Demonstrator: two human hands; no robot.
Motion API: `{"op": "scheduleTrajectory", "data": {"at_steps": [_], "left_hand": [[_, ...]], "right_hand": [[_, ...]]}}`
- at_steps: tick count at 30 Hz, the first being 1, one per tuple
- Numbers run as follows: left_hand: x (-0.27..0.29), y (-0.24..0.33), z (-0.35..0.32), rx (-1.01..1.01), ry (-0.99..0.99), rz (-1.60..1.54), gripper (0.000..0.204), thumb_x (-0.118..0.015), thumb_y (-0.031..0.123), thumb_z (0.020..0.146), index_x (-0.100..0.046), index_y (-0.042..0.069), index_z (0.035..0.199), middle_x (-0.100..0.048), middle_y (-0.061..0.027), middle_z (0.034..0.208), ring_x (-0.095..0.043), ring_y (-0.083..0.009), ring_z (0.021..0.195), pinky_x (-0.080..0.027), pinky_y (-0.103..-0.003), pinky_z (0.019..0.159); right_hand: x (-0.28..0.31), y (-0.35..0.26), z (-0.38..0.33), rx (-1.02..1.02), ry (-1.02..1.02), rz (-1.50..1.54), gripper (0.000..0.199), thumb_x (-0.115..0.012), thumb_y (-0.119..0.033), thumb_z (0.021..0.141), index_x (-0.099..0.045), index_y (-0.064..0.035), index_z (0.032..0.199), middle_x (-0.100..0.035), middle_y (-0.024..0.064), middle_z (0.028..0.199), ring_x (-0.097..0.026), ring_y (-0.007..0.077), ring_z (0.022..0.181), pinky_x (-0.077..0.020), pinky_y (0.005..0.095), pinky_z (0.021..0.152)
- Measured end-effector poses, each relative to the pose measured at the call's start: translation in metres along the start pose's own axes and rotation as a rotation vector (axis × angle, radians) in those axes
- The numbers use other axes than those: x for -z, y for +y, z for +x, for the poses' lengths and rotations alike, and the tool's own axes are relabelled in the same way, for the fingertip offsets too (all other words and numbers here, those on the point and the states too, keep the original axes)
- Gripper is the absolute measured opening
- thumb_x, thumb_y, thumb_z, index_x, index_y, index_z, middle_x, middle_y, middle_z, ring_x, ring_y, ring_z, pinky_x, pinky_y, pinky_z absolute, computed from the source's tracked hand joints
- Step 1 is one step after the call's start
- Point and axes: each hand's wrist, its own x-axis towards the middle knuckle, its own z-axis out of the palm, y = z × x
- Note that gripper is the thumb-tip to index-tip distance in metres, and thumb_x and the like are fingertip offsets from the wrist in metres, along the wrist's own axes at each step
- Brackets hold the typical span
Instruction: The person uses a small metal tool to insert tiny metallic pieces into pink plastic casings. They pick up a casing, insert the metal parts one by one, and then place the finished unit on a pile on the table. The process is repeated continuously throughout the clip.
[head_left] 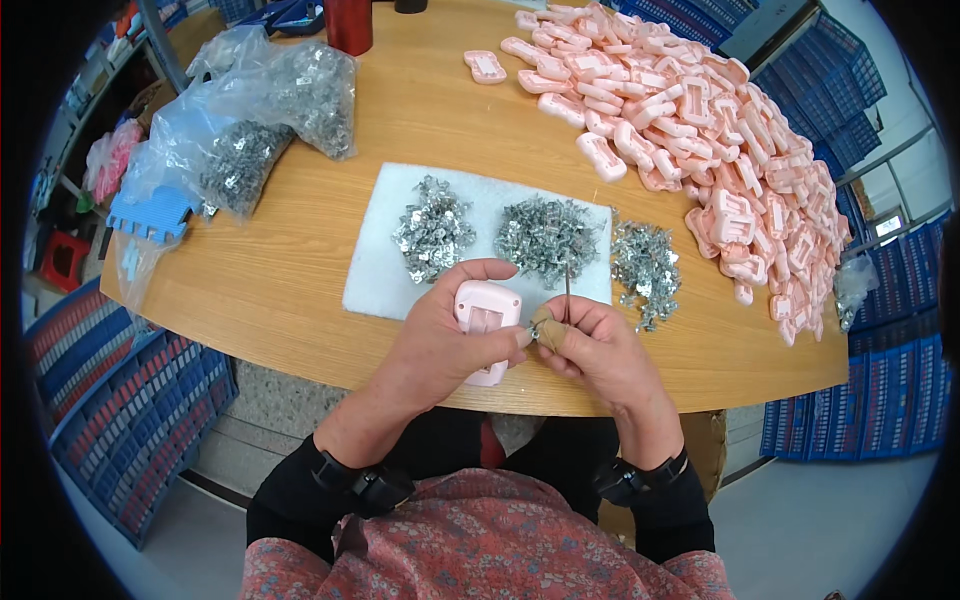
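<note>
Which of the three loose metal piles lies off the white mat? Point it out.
The rightmost pile, directly on the wooden table; the left pile and middle pile both rest on the white mat.

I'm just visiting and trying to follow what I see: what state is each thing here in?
Left hand: closed around a pink casing.
Pink casing: held, recessed face showing.
Right hand: closed on a thin tool.
Thin tool: held, one end sticking out.
Pink pile: heaped loosely.
Mat: lying flat.
Metal bits: in three loose heaps.
Clear bags: bulging; sealed or not, cannot tell.
Red container: upright.
</note>
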Motion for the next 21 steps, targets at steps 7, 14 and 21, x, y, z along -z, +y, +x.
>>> {"op": "scheduleTrajectory", "data": {"at_steps": [7, 14, 21], "left_hand": [[-0.002, -0.003, 0.001, 0.126, -0.043, -0.201, 0.053, -0.053, 0.017, 0.098, -0.034, 0.006, 0.146, -0.064, -0.0143, 0.102, -0.067, -0.0242, 0.091, -0.06, -0.041, 0.077], [-0.003, -0.01, 0.003, 0.223, -0.213, -0.286, 0.055, -0.034, 0.027, 0.107, -0.016, 0.012, 0.157, -0.06, -0.0126, 0.115, -0.065, -0.0217, 0.098, -0.058, -0.041, 0.084], [-0.007, -0.012, 0.002, 0.217, -0.24, -0.176, 0.056, -0.033, 0.031, 0.108, -0.015, 0.011, 0.157, -0.057, -0.0105, 0.123, -0.065, -0.02, 0.099, -0.059, -0.04, 0.084]], "right_hand": [[0.006, 0.008, -0.004, 0.06, 0.143, 0.092, 0.013, -0.06, -0.014, 0.096, -0.061, -0.0012, 0.098, -0.055, -0.0033, 0.076, -0.045, 0.0025, 0.062, -0.0359, 0.0195, 0.055], [-0.004, 0.004, -0.01, 0.499, 0.235, -0.494, 0.013, -0.064, -0.005, 0.085, -0.06, 0.0008, 0.095, -0.057, 0.0023, 0.076, -0.055, 0.009, 0.065, -0.0453, 0.0254, 0.056], [-0.004, -0.004, -0.011, 0.681, 0.25, -0.936, 0.023, -0.069, -0.003, 0.073, -0.059, -0.0001, 0.093, -0.057, 0.0115, 0.076, -0.059, 0.0249, 0.063, -0.0485, 0.0341, 0.057]]}}
